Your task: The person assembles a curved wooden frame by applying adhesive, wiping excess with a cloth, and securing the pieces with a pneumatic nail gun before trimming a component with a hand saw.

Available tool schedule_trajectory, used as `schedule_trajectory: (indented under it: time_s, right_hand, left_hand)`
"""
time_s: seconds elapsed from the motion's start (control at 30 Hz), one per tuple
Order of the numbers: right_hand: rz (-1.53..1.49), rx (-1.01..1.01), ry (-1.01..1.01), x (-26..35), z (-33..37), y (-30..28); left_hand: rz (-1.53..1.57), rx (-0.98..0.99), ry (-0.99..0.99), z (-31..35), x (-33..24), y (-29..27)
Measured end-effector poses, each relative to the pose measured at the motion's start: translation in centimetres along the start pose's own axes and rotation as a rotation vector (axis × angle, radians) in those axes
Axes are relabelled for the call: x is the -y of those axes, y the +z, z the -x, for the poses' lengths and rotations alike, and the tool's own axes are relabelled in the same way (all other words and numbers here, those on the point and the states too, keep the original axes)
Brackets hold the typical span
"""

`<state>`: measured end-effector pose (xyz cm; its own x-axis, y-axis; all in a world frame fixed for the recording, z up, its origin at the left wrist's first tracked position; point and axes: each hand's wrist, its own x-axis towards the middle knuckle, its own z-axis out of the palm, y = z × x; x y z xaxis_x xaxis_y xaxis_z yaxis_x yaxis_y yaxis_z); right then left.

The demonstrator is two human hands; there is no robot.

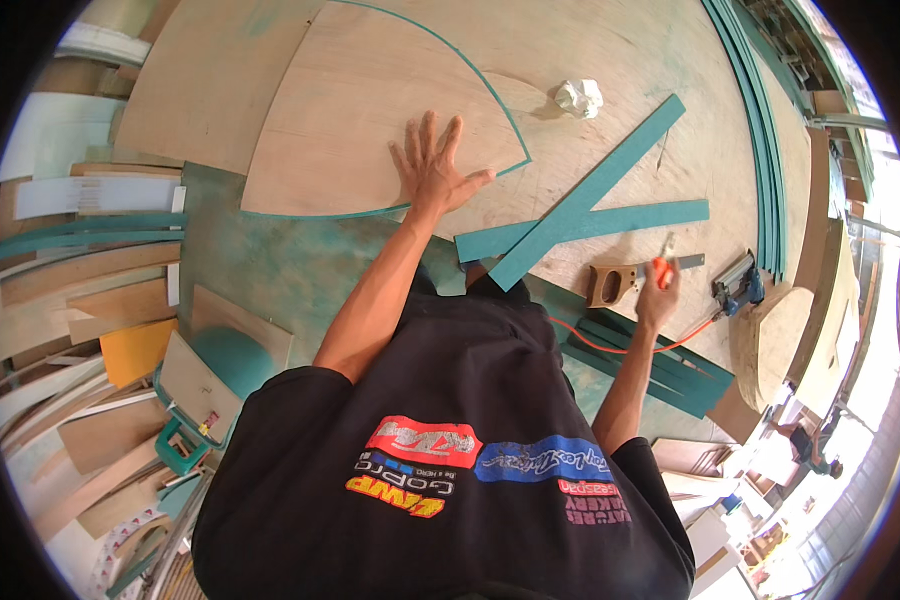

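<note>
My left hand [434, 172] lies flat with fingers spread on a curved, fan-shaped plywood panel [340, 110]. Teal edging runs along the panel's rounded sides. To the right, my right hand [656, 298] is closed round a small orange object with a pale tip [662, 270]; blur hides its exact kind. Just left of that hand rests a handsaw [610, 286] with a wooden handle, its blade partly behind the hand. Two teal strips cross between my hands, one long strip [600, 185] lying over the other [660, 214].
A blue-and-black nail gun [738, 284] lies at the table's right, near an orange hose [610, 349]. Crumpled white paper [579, 98] sits farther back. Long teal strips [755, 120] run along the right side. Wood offcuts [80, 290] crowd the left; a person [810, 449] is far right.
</note>
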<state>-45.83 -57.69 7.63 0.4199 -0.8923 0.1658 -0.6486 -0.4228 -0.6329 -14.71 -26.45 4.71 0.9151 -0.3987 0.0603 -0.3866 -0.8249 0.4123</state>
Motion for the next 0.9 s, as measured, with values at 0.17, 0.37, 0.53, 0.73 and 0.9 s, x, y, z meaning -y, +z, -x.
schedule_trajectory:
  time_s: [0.17, 0.37, 0.53, 0.73, 0.9]
  right_hand:
    - [0.042, -0.114, 0.597, -10.6, -5.0, -3.6]
    - [-0.298, -0.107, 0.645, -18.4, -8.3, -4.8]
    - [0.260, -0.181, 0.453, -22.8, -9.4, -4.5]
    - [0.382, -0.088, 0.497, -19.1, -10.0, -3.6]
    - [0.407, -0.103, 0.428, -18.2, -9.2, -3.8]
  left_hand:
    - [-0.049, -0.054, -0.069, 0.1, -2.1, 0.0]
    - [-0.089, -0.087, -0.147, -0.6, -3.1, 1.0]
    - [0.017, -0.046, 0.182, 3.3, -5.4, 3.3]
    - [0.639, 0.562, 0.323, 5.5, -9.8, -2.1]
    - [0.110, 0.002, 0.156, 3.1, -7.3, -0.3]
